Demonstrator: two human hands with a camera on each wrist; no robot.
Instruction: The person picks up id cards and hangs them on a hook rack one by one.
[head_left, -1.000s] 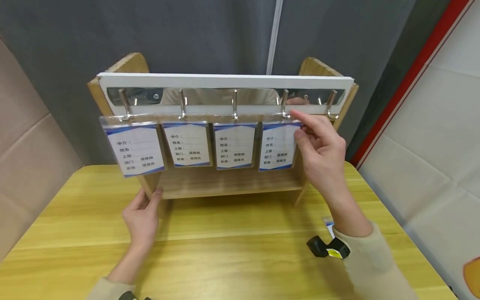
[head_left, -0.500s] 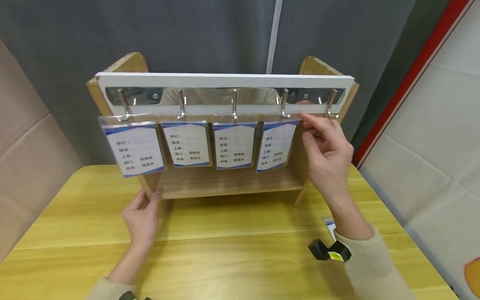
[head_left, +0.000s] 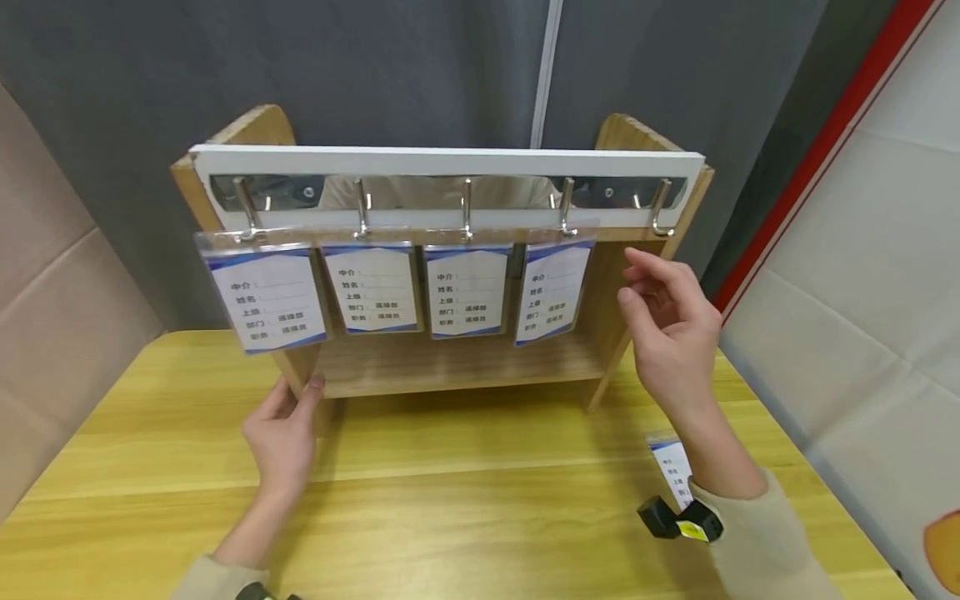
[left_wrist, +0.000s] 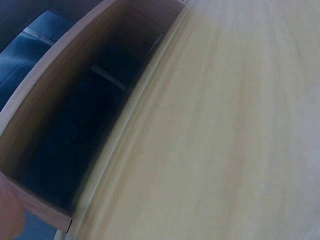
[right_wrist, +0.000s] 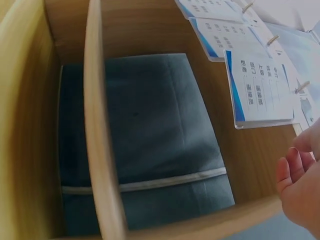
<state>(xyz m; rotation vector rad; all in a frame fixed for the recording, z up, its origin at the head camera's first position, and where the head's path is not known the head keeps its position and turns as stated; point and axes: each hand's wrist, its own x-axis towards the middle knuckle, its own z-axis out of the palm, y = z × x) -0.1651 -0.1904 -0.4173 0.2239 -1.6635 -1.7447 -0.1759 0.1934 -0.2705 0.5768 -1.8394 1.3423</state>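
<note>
Several clear-sleeved name badges hang in a row from metal hooks on the white rail [head_left: 465, 218] of a wooden shelf [head_left: 457, 379]. The rightmost badge [head_left: 553, 292] hangs slightly tilted from the fourth hook [head_left: 566, 208]; the fifth hook [head_left: 660, 208] bears nothing. My right hand [head_left: 671, 333] is just right of that badge and apart from it, fingers loosely bent, holding nothing. At the lower left, my left hand [head_left: 283, 437] grips the shelf's side panel, thumb in front and fingers partly hidden. The left wrist view catches only a bit of this hand [left_wrist: 9, 212] beside the wood.
Another badge [head_left: 671, 467] lies on the yellow wood-grain table [head_left: 465, 517], partly covered by the right wrist and its camera [head_left: 678, 518]. Behind the shelf is a grey curtain [head_left: 420, 67]. A white padded wall [head_left: 855, 350] with a red strip borders the right side.
My right hand has let go of the rightmost badge and drawn away right and slightly down. That badge now hangs tilted, and more of the badge on the table shows. The left hand stays put.
</note>
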